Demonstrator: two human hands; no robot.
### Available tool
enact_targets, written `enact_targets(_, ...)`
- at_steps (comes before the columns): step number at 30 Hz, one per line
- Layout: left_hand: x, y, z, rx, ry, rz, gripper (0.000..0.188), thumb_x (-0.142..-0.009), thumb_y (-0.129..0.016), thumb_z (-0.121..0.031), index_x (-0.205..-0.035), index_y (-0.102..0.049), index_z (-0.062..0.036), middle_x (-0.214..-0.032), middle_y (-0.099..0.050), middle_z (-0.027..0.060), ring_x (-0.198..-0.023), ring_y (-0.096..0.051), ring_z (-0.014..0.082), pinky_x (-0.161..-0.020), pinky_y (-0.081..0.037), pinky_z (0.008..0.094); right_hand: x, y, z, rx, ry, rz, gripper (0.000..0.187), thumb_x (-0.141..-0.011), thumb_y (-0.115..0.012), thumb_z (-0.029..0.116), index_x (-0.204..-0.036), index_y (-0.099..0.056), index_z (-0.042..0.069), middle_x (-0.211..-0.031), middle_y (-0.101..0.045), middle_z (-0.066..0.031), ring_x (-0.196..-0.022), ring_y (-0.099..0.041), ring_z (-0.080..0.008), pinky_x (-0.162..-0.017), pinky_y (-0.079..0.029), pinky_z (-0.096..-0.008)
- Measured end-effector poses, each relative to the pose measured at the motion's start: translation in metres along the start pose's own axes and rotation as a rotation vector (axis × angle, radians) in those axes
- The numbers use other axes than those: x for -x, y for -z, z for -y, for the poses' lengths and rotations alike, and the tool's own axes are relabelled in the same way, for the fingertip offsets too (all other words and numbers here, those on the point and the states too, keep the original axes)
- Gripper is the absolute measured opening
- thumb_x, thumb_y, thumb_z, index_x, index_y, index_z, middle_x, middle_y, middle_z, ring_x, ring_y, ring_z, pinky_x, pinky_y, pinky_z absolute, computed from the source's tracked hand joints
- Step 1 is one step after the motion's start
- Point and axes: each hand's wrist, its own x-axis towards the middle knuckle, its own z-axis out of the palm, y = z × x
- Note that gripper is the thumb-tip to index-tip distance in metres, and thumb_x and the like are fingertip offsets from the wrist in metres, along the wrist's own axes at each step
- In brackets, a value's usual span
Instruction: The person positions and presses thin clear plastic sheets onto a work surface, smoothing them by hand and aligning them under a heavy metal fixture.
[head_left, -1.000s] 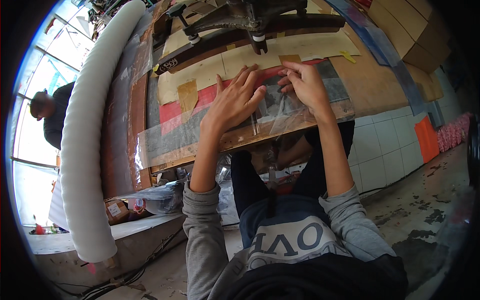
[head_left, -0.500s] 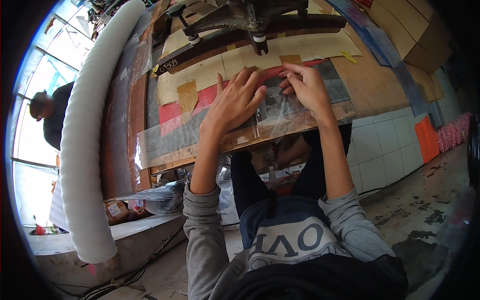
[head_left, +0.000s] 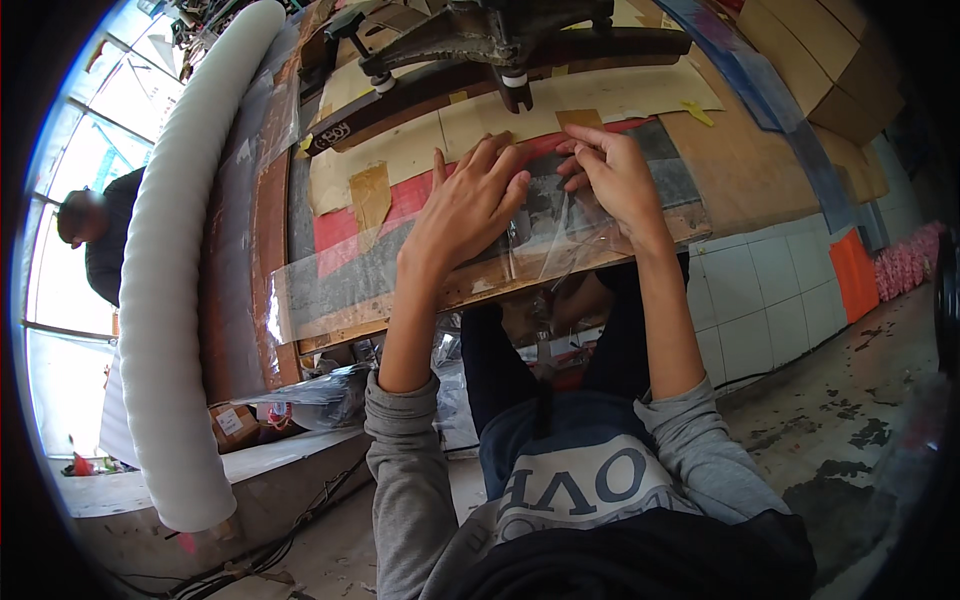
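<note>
A sheet of clear plastic film (head_left: 345, 285) lies over the near edge of a worktable, with red and dark grey strips showing beneath it. My left hand (head_left: 468, 200) rests palm down on the film, its fingers spread toward the pale board (head_left: 410, 140). To its right, my right hand (head_left: 615, 175) has its fingers curled and drawn together. Folds of the film run up to these fingers, which seem to pinch it; the grip itself is partly hidden. Just beyond both hands stands a dark metal press bar (head_left: 430, 108) with a heavy bracket (head_left: 490, 45) over the board.
Brown tape pieces (head_left: 371, 195) stick to the board. A long roll of white foam (head_left: 175, 300) stands along the left side. A person in dark clothes (head_left: 115, 230) is beyond it. Cardboard boxes (head_left: 805, 60) sit at the far right. A wooden strip (head_left: 400, 306) edges the table.
Both hands keep nearly the same place and pose. The view has shifted very slightly, and the person at the left has raised their head a little.
</note>
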Motion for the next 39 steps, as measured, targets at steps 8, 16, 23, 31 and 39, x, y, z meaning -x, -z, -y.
enact_targets(8,-0.001,-0.002,0.001,-0.015,-0.002,0.005,0.034,-0.096,-0.039,-0.030,-0.126,-0.047,-0.0153,-0.130,-0.047,0.0124,-0.123,-0.045,0.0324,-0.103,-0.024,0.0665,-0.002,0.000,0.001,-0.028,-0.024,0.004,0.035,-0.095,-0.042,0.000,-0.127,-0.047,-0.010,-0.102,-0.062,-0.0149,-0.078,-0.062,-0.0142,-0.063,-0.055,-0.0243)
enact_targets(16,-0.004,-0.004,0.001,-0.038,-0.017,-0.007,0.033,-0.096,-0.040,-0.030,-0.123,-0.048,-0.0129,-0.130,-0.046,0.0125,-0.123,-0.046,0.0321,-0.102,-0.025,0.0662,-0.002,0.003,0.004,-0.036,-0.033,0.007,0.035,-0.095,-0.042,0.000,-0.128,-0.046,-0.011,-0.103,-0.062,-0.0151,-0.080,-0.062,-0.0149,-0.062,-0.055,-0.0246)
enact_targets(23,-0.001,-0.004,0.000,-0.060,0.005,0.013,0.035,-0.097,-0.037,-0.027,-0.128,-0.047,-0.0129,-0.135,-0.044,0.0127,-0.123,-0.046,0.0316,-0.103,-0.023,0.0638,-0.001,-0.001,0.003,-0.041,-0.014,0.014,0.035,-0.095,-0.042,0.001,-0.127,-0.047,-0.011,-0.103,-0.062,-0.0151,-0.079,-0.062,-0.0150,-0.061,-0.055,-0.0244)
enact_targets(31,0.001,-0.008,-0.009,-0.145,0.005,-0.007,0.039,-0.093,-0.045,-0.024,-0.130,-0.044,-0.0117,-0.139,-0.039,0.0150,-0.128,-0.040,0.0342,-0.102,-0.026,0.0647,0.003,0.005,0.009,0.136,-0.036,-0.012,0.031,-0.093,-0.050,0.006,-0.120,-0.055,-0.007,-0.099,-0.064,-0.0195,-0.077,-0.067,-0.0189,-0.066,-0.054,-0.0309)
enact_targets(39,0.003,-0.007,-0.009,-0.174,0.006,-0.015,0.043,-0.088,-0.048,-0.022,-0.129,-0.045,-0.0092,-0.140,-0.039,0.0159,-0.134,-0.034,0.0327,-0.104,-0.025,0.0636,0.033,0.019,0.031,0.745,0.477,0.021,0.038,-0.093,-0.054,0.028,-0.117,-0.059,-0.001,-0.120,-0.058,-0.0172,-0.110,-0.056,-0.0312,-0.095,-0.042,-0.0426)
